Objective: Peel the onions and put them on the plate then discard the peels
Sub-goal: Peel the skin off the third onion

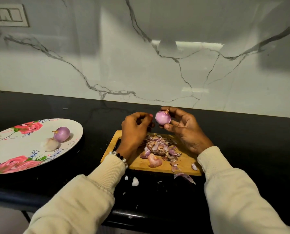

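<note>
My right hand point(183, 129) holds a small purple onion point(162, 117) between thumb and fingertips, raised above the far edge of the wooden cutting board point(184, 163). My left hand point(135, 129) hovers just left of the onion with its fingers curled and holds nothing that I can see. A heap of purple and brown peels point(159, 150) lies on the board. On the floral plate point(10, 159) at the left sit a peeled purple onion point(61, 134) and a pale peeled onion point(50, 144).
Loose peel scraps point(184, 177) and a white bit point(135, 181) lie on the black counter point(250, 141) in front of the board. A marble wall runs behind the counter. The counter's front edge is close to my sleeves.
</note>
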